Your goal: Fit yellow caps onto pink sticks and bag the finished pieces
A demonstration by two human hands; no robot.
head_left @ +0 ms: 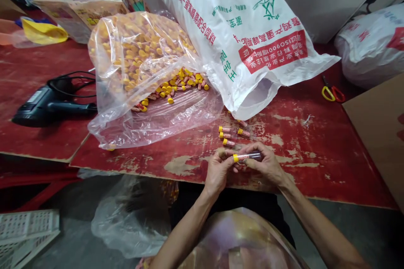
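My left hand (218, 170) and my right hand (267, 164) meet at the near edge of the red table (315, 151). Between them they pinch a small clear tube with a yellow cap (246, 156), held level; the left fingers are at the cap end, the right fingers wrap the body. Just beyond the hands lie several more yellow-capped tubes (232, 133) on the table. Further back left, a clear plastic bag (145, 71) spills many of the same tubes.
A large white printed sack (246, 38) lies behind the loose tubes. A black heat gun (47, 103) with cord rests at left. Scissors with yellow and red handles (333, 92) lie at right, by a cardboard sheet (378, 130). Another white sack (372, 46) sits far right.
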